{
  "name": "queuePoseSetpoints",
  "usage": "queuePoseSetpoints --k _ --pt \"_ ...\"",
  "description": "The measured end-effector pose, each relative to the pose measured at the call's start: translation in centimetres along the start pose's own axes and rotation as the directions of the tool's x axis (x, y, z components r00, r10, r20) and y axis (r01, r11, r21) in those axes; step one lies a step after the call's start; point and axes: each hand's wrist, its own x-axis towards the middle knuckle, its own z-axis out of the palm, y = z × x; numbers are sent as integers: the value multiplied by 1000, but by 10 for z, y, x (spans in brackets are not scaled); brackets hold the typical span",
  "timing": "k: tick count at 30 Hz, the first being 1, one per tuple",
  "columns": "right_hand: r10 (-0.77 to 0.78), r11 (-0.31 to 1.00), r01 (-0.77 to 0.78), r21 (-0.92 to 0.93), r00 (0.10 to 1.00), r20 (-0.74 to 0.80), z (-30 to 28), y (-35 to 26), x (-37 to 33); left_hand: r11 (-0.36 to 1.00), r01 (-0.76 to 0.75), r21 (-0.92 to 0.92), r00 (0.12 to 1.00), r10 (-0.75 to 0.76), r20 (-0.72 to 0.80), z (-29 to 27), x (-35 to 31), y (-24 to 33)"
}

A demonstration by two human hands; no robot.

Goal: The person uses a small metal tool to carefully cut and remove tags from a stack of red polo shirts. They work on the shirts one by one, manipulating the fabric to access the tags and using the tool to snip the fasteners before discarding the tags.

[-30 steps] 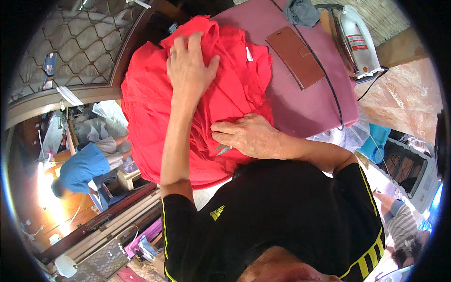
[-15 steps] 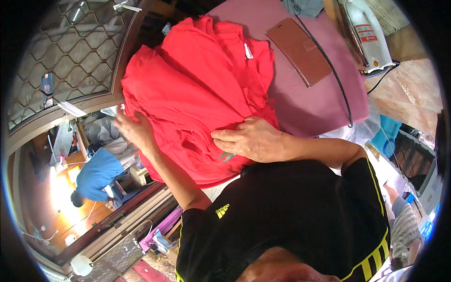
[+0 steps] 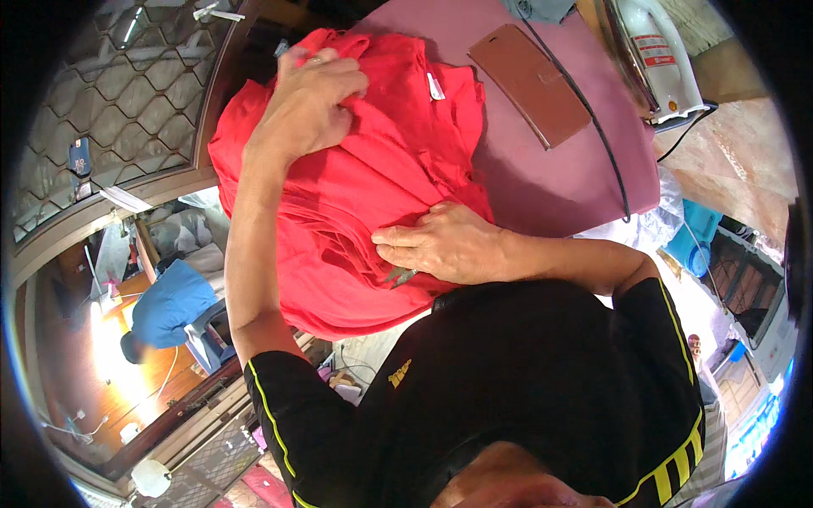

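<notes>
A red garment (image 3: 398, 161) lies bunched and folded in front of me, with a small white label (image 3: 435, 86) on its right side. My left hand (image 3: 313, 97) is at the garment's far left part, its fingers curled into the cloth. Close to my body, my right hand (image 3: 445, 244) rests on the near folds with its fingers closed. From under its palm poke the pointed metal blades of small snips (image 3: 402, 276); their handle is hidden by the hand.
The garment partly covers a mauve padded surface (image 3: 559, 190). On that lie a brown phone case (image 3: 532, 85) and a black cord (image 3: 593, 114). At the far right stands a white iron (image 3: 656, 55). A metal lattice (image 3: 127, 93) borders the left; beyond it a person in blue (image 3: 174, 303) bends over.
My left hand has moved from the garment's left edge up to its far end and closed on the cloth there. My right hand has stayed almost in place.
</notes>
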Motion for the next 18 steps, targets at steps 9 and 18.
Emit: queuePoseSetpoints --k 9,18 --pt "232 834 70 548 856 -463 -16 16 -23 966 234 -105 827 -255 -500 51 -50 5" --pt "580 658 -285 697 782 -227 -21 70 -10 986 26 -162 921 -86 -379 33 -30 56"
